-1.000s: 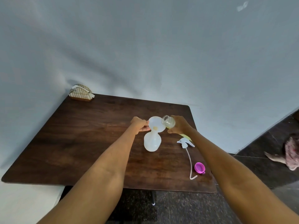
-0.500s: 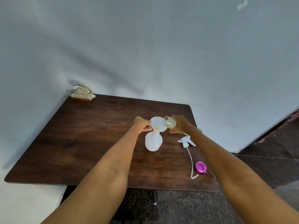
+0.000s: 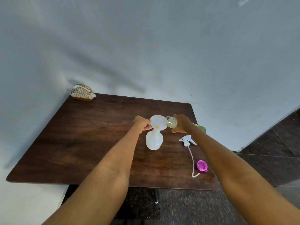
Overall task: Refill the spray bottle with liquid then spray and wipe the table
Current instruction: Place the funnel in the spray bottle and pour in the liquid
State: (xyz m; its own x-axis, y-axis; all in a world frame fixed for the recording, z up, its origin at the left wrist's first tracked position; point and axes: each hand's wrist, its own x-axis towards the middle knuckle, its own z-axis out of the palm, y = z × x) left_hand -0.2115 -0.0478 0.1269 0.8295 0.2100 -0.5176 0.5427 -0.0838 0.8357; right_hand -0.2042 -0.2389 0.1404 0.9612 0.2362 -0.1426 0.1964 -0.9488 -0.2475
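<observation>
As your right hand [image 3: 181, 123] tips the refill bottle [image 3: 171, 121] further than it stood a second ago, its open mouth now hangs over the rim of the white funnel [image 3: 158, 122], and a yellowish pool shows at the funnel's throat. Your left hand [image 3: 142, 124] grips the funnel's near rim, steadying it in the neck of the spray bottle [image 3: 154, 141], which stands on the table [image 3: 81, 143] just below both hands. The sprayer head [image 3: 187, 140] with its tube lies under your right wrist, a pink cap [image 3: 202, 165] nearer you. Filling looks underway; spraying and wiping remain.
</observation>
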